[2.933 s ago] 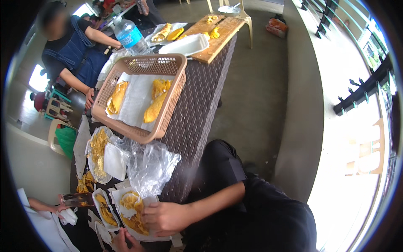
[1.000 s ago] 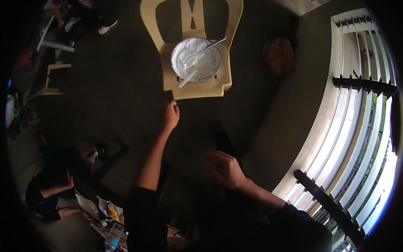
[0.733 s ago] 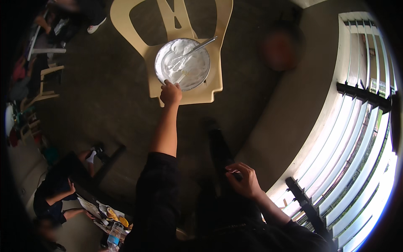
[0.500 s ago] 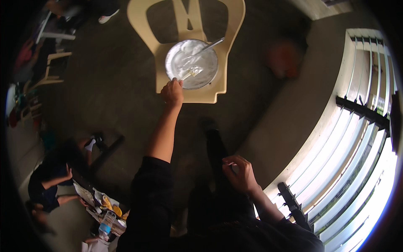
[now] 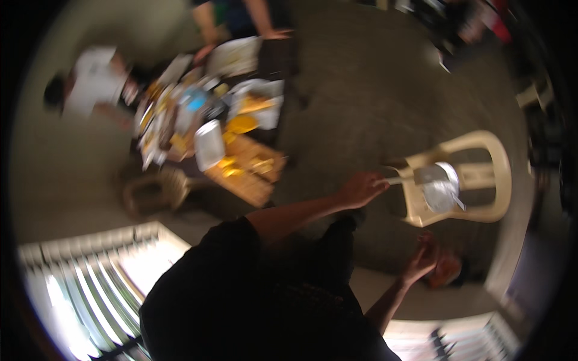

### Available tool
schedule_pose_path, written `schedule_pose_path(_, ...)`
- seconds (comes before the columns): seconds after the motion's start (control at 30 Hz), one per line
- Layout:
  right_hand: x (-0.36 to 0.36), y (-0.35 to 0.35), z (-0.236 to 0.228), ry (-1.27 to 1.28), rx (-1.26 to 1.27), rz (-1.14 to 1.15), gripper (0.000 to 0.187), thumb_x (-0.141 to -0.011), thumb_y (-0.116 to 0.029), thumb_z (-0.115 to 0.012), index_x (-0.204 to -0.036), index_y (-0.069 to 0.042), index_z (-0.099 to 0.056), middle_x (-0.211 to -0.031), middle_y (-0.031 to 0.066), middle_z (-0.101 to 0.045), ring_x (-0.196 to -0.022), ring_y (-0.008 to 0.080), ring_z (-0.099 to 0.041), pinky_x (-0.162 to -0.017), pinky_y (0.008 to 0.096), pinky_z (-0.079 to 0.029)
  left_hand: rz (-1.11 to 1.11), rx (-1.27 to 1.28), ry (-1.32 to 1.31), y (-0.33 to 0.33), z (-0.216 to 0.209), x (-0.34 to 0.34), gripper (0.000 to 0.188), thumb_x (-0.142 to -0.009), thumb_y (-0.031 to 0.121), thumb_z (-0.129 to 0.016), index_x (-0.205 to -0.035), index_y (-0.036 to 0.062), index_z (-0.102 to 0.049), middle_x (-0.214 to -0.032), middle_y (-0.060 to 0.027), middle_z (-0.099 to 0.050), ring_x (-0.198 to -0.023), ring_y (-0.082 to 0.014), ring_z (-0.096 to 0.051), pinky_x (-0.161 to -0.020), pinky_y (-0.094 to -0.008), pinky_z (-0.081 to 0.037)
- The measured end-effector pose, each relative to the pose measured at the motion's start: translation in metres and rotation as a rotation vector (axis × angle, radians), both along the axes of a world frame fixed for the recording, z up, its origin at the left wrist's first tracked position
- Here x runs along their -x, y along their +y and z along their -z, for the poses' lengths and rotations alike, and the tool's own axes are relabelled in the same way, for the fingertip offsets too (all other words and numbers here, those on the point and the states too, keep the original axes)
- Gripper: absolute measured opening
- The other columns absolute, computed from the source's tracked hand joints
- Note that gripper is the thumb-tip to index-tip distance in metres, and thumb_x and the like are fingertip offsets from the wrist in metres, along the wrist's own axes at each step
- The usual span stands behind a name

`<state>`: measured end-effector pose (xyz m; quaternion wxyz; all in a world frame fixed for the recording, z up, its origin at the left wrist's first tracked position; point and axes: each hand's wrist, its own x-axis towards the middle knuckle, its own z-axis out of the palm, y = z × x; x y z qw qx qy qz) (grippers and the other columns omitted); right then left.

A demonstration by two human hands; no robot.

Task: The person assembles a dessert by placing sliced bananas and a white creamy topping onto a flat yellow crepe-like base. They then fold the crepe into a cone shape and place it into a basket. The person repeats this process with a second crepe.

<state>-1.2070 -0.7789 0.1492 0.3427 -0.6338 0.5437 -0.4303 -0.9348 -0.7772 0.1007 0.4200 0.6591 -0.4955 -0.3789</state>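
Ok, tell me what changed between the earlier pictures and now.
The view has swung round: the cream plastic chair with the white bowl now sits at right, the food table upper left. The left hand, earlier at the bowl's rim, now grips a pale handle reaching toward it. The right hand stays low and empty. The bowl remains on the chair.

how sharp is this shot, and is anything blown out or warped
Head view: motion blur smears everything, worst on the food-laden table. The louvred window at lower left is overexposed. Fisheye bends edges near the dark rim. The left hand, beside the plastic chair, and the right hand are soft.
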Motion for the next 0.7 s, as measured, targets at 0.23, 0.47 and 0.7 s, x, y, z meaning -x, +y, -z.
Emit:
schedule_pose_path(0.23,-0.242,0.091,-0.074,0.129,0.277,-0.303,0.021,-0.101,-0.013,-0.063,-0.114,0.002,-0.069,-0.106,0.0125,-0.073,-0.092,0.0221,-0.07,-0.081,0.0356,-0.056,-0.458,-0.03,0.168,0.296,-0.12,-0.227,0.026,-0.103,0.027,-0.066,-0.107,0.0021,-0.07,-0.08,-0.0032,-0.064,-0.076,-0.0113,-0.061,-0.067,-0.0313,-0.05)
schedule_pose_path(0.47,-0.473,0.218,-0.104,0.163,0.246,-0.664,0.021,-0.096,-0.006,-0.067,-0.116,-0.002,-0.07,-0.112,0.0133,-0.071,-0.094,0.0237,-0.069,-0.083,0.0355,-0.056,-0.85,0.246,0.167,0.525,-0.083,-0.438,0.018,-0.105,0.016,-0.062,-0.115,0.0023,-0.069,-0.086,0.002,-0.061,-0.079,-0.007,-0.056,-0.069,-0.0252,-0.048)
schedule_pose_path(0.7,-0.625,0.288,-0.056,0.062,0.09,-0.917,0.018,-0.097,-0.008,-0.066,-0.113,0.0,-0.069,-0.112,0.0129,-0.07,-0.098,0.0243,-0.069,-0.086,0.0356,-0.055,-1.197,0.02,0.248,0.676,-0.063,-0.57,0.027,-0.109,0.023,-0.055,-0.117,0.0027,-0.071,-0.083,0.005,-0.056,-0.078,-0.0045,-0.051,-0.068,-0.0224,-0.042)
